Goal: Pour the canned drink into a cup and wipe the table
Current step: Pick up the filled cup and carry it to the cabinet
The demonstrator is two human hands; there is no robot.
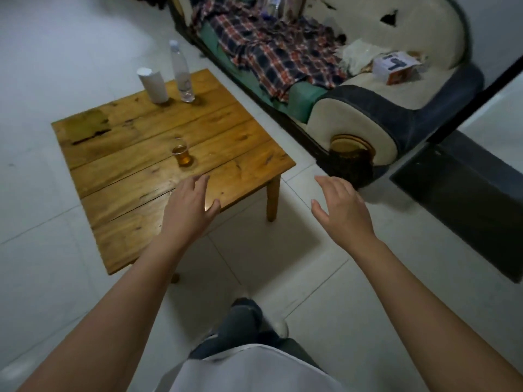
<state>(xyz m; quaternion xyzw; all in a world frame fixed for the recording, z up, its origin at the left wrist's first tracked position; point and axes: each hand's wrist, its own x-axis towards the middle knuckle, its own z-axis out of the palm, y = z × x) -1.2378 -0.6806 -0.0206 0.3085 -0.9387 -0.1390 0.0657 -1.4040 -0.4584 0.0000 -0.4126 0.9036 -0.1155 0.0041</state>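
Both bare forearms reach forward, the left hand [191, 203] above the near edge of the wooden desk [127, 176] and the right hand [343, 209] over the tiled floor [325, 278] beside it, each with fingers apart, relaxed and holding nothing. Ahead of the left hand a small clear cup [182, 154] stands upright mid-desk, partly filled with amber drink. At the far edge, a white cylinder [153, 85] and a clear plastic bottle [182, 73] stand side by side.
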